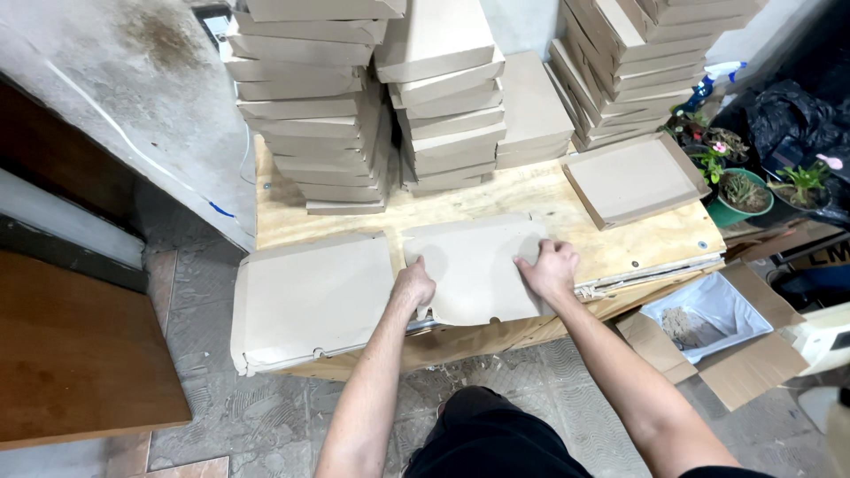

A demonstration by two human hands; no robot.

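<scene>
A person's left hand (414, 285) and right hand (551, 268) press a flat cardboard blank (474, 265) on the plywood worktop (637, 243), fingers curled down on it, nothing grasped; tall stacks of folded boxes (310, 106) stand behind, another flat blank (310, 296) waits alongside, unfolded

We see a pale grey-brown cardboard sheet (474, 265) under our hands, and the flat box (310, 296) beside it has the same dull tan. The stacks (310, 106) behind share that colour (edges a shade darker). The table (620, 239) is yellowish plywood with a streaky grain. The wall (115, 97) is off-white with a brown stain and a small blue mark. The floor (221, 407) is mottled grey. We note a dark reddish-brown board (71, 354), a green pot (739, 208), pink flowers (719, 148), a blue-and-white spray bottle (713, 84) and black trousers (487, 438).
</scene>
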